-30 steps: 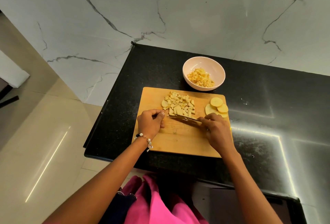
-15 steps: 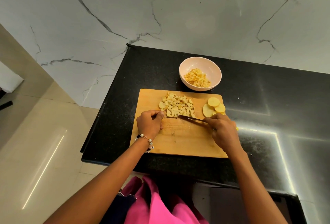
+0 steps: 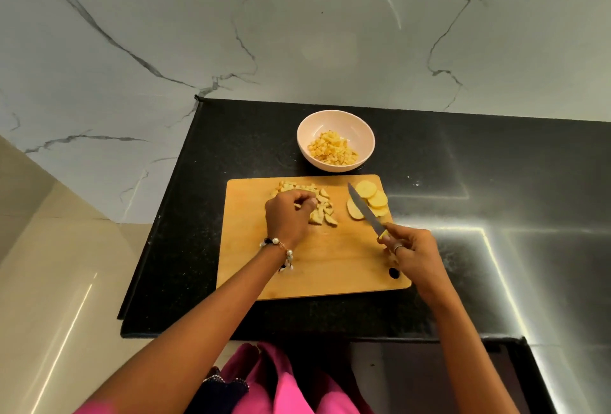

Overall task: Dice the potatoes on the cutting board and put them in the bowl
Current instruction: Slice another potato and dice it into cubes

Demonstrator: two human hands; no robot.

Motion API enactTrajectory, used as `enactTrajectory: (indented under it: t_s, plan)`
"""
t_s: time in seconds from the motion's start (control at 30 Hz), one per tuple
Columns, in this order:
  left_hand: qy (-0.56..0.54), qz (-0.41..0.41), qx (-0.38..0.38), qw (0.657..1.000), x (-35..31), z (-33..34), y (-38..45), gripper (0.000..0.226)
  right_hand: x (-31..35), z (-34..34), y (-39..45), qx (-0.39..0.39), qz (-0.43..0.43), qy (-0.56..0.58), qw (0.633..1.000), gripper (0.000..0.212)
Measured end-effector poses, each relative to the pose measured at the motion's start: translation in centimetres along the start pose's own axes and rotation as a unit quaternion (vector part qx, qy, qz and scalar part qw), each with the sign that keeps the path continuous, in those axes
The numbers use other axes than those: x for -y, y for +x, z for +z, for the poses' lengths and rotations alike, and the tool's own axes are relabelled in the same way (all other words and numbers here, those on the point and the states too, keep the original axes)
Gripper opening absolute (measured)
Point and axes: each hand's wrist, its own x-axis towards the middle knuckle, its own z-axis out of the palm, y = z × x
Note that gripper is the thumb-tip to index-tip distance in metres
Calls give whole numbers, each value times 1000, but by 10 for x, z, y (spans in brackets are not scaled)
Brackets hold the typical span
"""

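A wooden cutting board (image 3: pixel 314 261) is laid on the black tabletop (image 3: pixel 496 182), its long side running left to right, with a small dark hole at its near right corner. A pink bowl (image 3: pixel 336 123) is placed just beyond the far edge of the board, apart from it, and a heap of diced potato (image 3: pixel 334 151) is contained within it.

On the far middle of the board a pile of cut potato pieces (image 3: pixel 322 208) is spread. The left hand (image 3: pixel 287 215) is lowered onto this pile from the near left; its grip is curled, with fingers and thumb closed among the pieces, and some pieces appear to be gathered in it, though how many cannot be told. A beaded bracelet (image 3: pixel 281 250) is worn at the left wrist.

At the far right corner of the board several round potato slices (image 3: pixel 372 197) are laid overlapping one another, not yet diced.

A knife (image 3: pixel 365 208) is held by the right hand (image 3: pixel 411 251) over the right part of the board. The grip of that hand is clamped on the handle, of which only a small yellow portion is seen at the fingers. The blade is pointed away and to the left, its tip near the far edge of the board, and it crosses over the slices; whether it touches them cannot be told. A ring is seen on one finger of the right hand.

A white marble wall (image 3: pixel 297 33) with dark veins is set behind the tabletop. Pink clothing (image 3: pixel 291 387) is visible at the near edge.
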Motion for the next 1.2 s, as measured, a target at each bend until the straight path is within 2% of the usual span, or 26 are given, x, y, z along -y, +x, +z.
enactTrajectory:
  t_s: [0.13,0.2,0.27,0.37,0.47,0.67,0.8,0.9,0.97,1.03,1.1,1.2]
  plan:
    - [85,136,114,981,-29,31,24,25,4,-7,-18,-30,61,136,988,19]
    - [158,228,193,941,-42,46,38,32,4,-9,-22,-44,91,177,979,17]
    - [244,298,278,880,-49,62,52,41,4,-11,-26,-53,113,203,971,18]
    - [364,327,347,800,-46,82,71,58,4,-12,-28,-60,127,225,964,18]
    - [389,324,376,776,-40,90,80,64,3,-11,-29,-61,133,228,963,19]
    - [346,328,361,801,-41,81,80,72,5,-6,-25,-60,132,227,963,17]
    - [222,329,263,879,-40,56,57,72,7,-1,-21,-71,117,222,965,18]
    - [156,285,214,921,-30,32,34,71,10,3,-21,-75,96,206,971,19]
    - [148,252,214,932,-18,14,15,70,12,8,-25,-65,84,192,976,18]
    - [150,213,221,940,-4,2,-7,69,13,15,-31,-59,73,156,983,28]
    - [155,182,213,947,11,-3,-26,65,14,23,-40,-61,54,91,993,36]
    - [169,168,188,953,26,-2,-41,58,11,38,-56,-64,9,-15,998,35]
